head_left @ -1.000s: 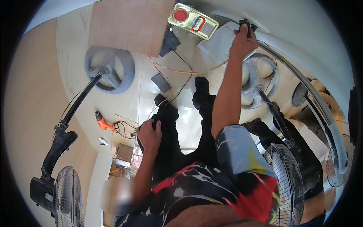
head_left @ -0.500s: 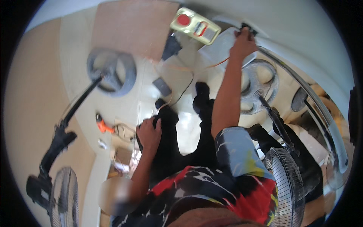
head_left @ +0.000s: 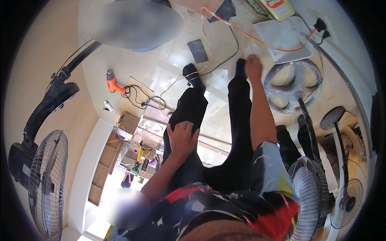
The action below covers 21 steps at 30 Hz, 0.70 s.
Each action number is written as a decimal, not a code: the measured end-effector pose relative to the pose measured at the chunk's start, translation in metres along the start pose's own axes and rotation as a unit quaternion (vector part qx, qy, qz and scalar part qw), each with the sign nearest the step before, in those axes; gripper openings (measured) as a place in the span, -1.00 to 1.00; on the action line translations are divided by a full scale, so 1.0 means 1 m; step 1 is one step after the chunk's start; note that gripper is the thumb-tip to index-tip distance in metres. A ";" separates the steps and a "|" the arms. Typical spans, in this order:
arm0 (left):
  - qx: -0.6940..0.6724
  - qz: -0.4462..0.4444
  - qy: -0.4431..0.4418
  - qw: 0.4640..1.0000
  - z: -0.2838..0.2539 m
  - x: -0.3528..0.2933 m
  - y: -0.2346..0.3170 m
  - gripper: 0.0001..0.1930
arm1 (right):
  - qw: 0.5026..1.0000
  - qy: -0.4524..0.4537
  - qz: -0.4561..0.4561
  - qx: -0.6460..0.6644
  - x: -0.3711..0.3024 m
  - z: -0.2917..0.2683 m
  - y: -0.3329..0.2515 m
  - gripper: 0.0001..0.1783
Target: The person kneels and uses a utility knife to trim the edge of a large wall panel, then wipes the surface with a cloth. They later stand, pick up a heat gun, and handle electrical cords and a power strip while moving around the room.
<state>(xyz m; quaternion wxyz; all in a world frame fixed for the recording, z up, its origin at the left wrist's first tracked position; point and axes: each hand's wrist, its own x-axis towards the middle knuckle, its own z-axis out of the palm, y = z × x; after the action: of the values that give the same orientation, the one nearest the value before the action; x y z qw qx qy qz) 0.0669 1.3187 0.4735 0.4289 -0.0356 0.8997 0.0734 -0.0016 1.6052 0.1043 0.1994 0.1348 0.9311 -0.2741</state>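
My left hand lies flat on my left thigh with its fingers spread, holding nothing. My right hand hangs low beside my right foot. Motion smears its fingers, so its grip is unclear, and I see no object in it. Two black plugs sit against the pale surface at the upper right. An orange cable loops from them across the floor, and a thin black cord runs near my feet. A white tray lies beyond my right hand, with a yellowish tin at its far edge.
An orange heat gun or drill with a coiled black cord lies at left. A dark flat pad is by my left foot. Standing fans flank me, one on a round grey base. Another person's legs stand at right.
My right hand has left the black plug and come back down towards my right foot. The view has shifted, showing more floor and shelving at left. My left hand stays on my leg.
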 end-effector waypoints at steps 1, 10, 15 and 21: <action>-0.006 -0.006 -0.007 1.000 0.002 -0.006 -0.001 -0.61 | 0.997 -0.047 -0.059 0.027 -0.011 0.013 -0.028 -0.75; -0.022 -0.044 -0.044 0.998 0.019 -0.029 -0.009 -0.62 | 0.979 -0.067 0.041 0.189 -0.009 0.072 -0.120 -0.71; -0.024 -0.036 -0.043 0.998 0.028 -0.031 -0.020 -0.64 | 0.996 -0.068 -0.028 0.040 -0.009 0.096 -0.090 -0.71; -0.017 -0.056 -0.056 0.997 0.032 -0.040 -0.020 -0.65 | 0.991 0.121 -0.047 0.018 0.027 0.079 -0.079 -0.68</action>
<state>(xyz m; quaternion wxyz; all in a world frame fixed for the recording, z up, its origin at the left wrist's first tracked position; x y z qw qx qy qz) 0.1191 1.3041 0.4832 0.4815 -0.0889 0.8693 0.0668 -0.0308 1.5008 0.0674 0.0697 0.1264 0.9485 -0.2820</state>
